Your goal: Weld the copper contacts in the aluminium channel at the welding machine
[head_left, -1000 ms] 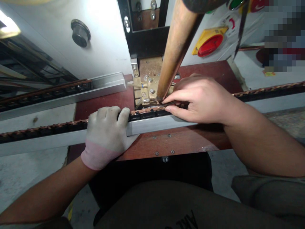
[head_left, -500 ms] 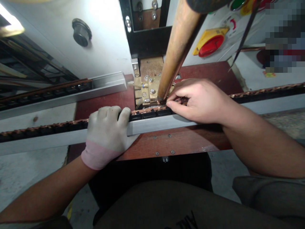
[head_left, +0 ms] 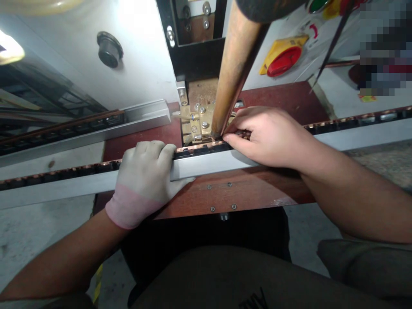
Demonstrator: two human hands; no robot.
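A long aluminium channel (head_left: 206,166) lies across the view, with a row of copper strips and black blocks (head_left: 80,168) along its top. My left hand (head_left: 144,171), in a white glove with a pink cuff, is wrapped over this channel left of the middle. Bare, my right hand (head_left: 270,135) pinches thumb and forefinger together at the strip's upper edge, by the foot of a thick copper rod (head_left: 236,56). What sits between those fingertips is hidden. The rod's narrow tip comes down at the strip, in front of a brass block (head_left: 203,115) with bolts.
Beneath the channel is a reddish-brown board (head_left: 244,191) with several screws. A second channel (head_left: 144,116) lies behind at left. The white machine panel (head_left: 138,56) carries a black knob (head_left: 109,50); a red and yellow rotary switch (head_left: 283,61) is at right.
The channel has tipped slightly, so more of its silver face and less of the black blocks show. The view has shifted a little. Both hands keep nearly the same places.
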